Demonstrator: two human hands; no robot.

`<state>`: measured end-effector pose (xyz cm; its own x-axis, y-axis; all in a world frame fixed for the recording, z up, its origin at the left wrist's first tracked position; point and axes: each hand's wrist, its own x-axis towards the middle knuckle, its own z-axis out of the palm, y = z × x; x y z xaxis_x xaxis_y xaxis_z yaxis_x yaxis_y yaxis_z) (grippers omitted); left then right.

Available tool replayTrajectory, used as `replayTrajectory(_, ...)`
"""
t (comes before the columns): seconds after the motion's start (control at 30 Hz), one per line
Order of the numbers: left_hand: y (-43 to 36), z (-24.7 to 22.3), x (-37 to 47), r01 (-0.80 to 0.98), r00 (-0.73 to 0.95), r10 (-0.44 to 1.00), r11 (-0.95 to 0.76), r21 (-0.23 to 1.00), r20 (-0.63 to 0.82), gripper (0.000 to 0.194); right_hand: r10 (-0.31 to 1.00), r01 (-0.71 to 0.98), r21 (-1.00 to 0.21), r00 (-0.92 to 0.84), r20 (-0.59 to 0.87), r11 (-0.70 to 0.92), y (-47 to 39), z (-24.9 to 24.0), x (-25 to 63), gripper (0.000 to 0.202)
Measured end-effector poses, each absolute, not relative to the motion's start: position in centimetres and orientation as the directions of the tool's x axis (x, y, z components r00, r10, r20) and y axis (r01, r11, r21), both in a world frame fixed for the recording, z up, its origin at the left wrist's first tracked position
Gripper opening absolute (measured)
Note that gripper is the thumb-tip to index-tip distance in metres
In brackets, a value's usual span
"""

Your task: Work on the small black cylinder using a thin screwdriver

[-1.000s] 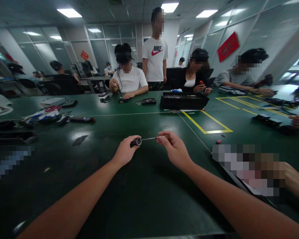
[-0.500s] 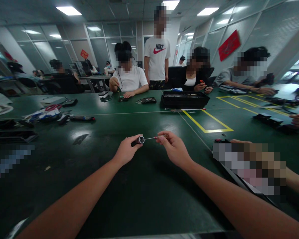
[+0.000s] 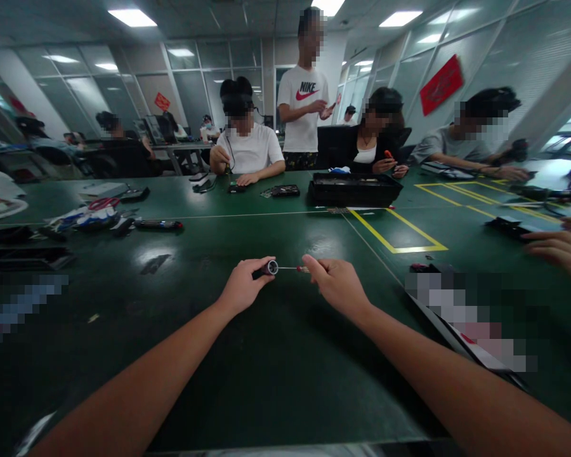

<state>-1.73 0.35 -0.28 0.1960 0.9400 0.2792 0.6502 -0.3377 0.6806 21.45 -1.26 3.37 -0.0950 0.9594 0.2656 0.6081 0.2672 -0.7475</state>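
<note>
Above the green table (image 3: 247,381), my left hand (image 3: 242,285) is closed around a small dark cylinder (image 3: 271,267) with a pale ring at its open end. My right hand (image 3: 340,284) grips a thin screwdriver (image 3: 302,269) by its red and clear handle, the thumb raised along it. The metal shaft points left and its end meets the cylinder's side; whether the tip sits inside a screw is too small to tell. Most of the handle is hidden by the fingers.
A long black case (image 3: 354,192) stands across the table. A dark rod (image 3: 158,225) and a cluttered pile (image 3: 88,216) lie at left. Another person's hand (image 3: 564,251) is at the right edge, beyond a dark tray edge (image 3: 433,311). Several people sit or stand around.
The fingers of my right hand have shifted on the screwdriver, with the thumb now lifted. The other person's hand at right has moved back from the tray. The standing person has raised both hands.
</note>
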Motion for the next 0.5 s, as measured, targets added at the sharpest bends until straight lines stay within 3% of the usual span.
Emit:
replayTrajectory(0.27,0.43,-0.39,-1.79,0.650,0.202,0.940,-0.339,0.680,0.276,0.044,0.957,0.649,-0.707,-0.129,0.260,0.280,-1.34,3.36,21.33,0.054)
replayTrajectory(0.5,0.75,-0.60,-2.32,0.651,0.174,0.940,-0.333,0.682,0.294,0.044,0.912,0.561,-0.720,-0.225,0.343,0.409,-1.09,2.71,21.49,0.020)
